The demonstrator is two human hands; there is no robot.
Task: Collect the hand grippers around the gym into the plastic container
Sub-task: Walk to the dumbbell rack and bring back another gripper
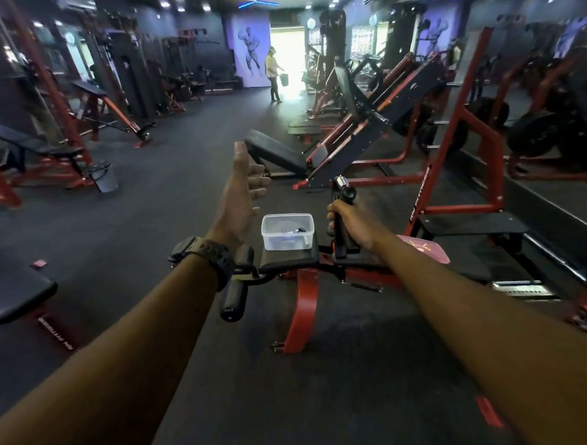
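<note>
A clear plastic container (287, 231) sits on the black pad of a red bench (287, 260) straight ahead, with at least one dark hand gripper lying inside it. My right hand (351, 223) is shut on a black hand gripper (342, 199), its steel spring coil pointing up, just right of the container. My left hand (241, 199) is held up left of the container, fingers spread, holding nothing. A black watch is on my left wrist.
A black foam roller handle (234, 295) sticks out of the bench toward me. A pink cloth (424, 249) lies behind my right arm. Red and black machines line both sides, with a dark floor aisle between. A person (272, 73) stands far off by the bright doorway.
</note>
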